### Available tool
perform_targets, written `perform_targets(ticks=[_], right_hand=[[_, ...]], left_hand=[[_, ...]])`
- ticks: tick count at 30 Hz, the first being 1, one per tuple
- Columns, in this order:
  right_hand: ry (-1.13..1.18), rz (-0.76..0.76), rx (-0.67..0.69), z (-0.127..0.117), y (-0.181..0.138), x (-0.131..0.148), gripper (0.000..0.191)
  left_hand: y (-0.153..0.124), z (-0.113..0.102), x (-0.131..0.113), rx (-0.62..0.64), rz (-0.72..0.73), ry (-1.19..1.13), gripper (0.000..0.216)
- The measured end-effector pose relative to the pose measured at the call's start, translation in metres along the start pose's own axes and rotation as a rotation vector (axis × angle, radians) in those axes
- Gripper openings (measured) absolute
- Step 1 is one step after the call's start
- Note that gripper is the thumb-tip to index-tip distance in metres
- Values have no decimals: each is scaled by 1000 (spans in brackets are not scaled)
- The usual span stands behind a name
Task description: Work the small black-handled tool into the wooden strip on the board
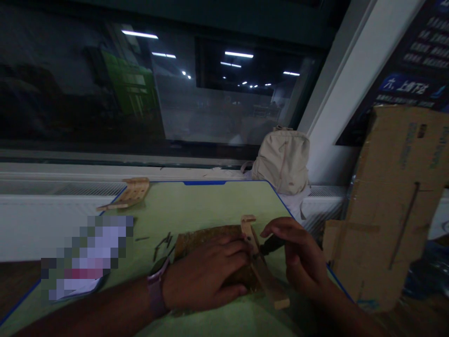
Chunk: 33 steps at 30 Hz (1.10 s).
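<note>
My left hand (206,271), with a watch on its wrist, lies palm down with fingers stretched out over a brown panel (196,237). Its fingertips touch a narrow light wooden piece (268,281) that runs along the panel's right edge and has dark holes. In my right hand (303,255) is a dark-handled screwdriver (272,244), held at a slant from the right. Its tip meets the wooden piece near a hole; the exact contact is too dark to make out. The panel's middle is hidden under my left hand.
Several dark screws (163,244) lie on the green tabletop (196,201) left of the panel. A curved wooden part (131,193) rests at the far left corner, with a blurred-out sheet (94,257) nearer. Beyond the table are a beige backpack (282,161) and cardboard (396,210).
</note>
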State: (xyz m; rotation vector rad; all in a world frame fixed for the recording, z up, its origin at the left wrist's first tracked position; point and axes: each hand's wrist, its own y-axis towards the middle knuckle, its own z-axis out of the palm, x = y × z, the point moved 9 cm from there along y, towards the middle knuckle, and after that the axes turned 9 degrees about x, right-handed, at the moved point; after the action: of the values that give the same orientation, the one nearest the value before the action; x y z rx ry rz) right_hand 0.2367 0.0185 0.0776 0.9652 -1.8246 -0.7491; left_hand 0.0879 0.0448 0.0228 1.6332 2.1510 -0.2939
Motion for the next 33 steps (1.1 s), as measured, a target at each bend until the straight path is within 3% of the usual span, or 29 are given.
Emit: perform_targets(ticks=[7, 11, 14, 23, 30, 33], right_hand=[[125, 70, -32, -2, 2, -4, 28], [-24, -45, -65, -8, 2, 5, 36], [-68, -32, -26, -6, 2, 3, 28], [116, 69, -18, 1, 4, -7, 31], [-31, 0, -157, -12, 0, -6, 38], [-97, -44, -133, -10, 1, -1, 25]], left_hand=[[1, -1, -1, 3, 4, -19, 37], [-1, -2, -1, -2, 4, -28, 36], [-1, -1, 0, -1, 3, -23, 38], [0, 1, 0, -6, 13, -2, 35], [0, 1, 1, -13, 31, -11, 38], [0, 1, 1, -10, 25, -10, 41]])
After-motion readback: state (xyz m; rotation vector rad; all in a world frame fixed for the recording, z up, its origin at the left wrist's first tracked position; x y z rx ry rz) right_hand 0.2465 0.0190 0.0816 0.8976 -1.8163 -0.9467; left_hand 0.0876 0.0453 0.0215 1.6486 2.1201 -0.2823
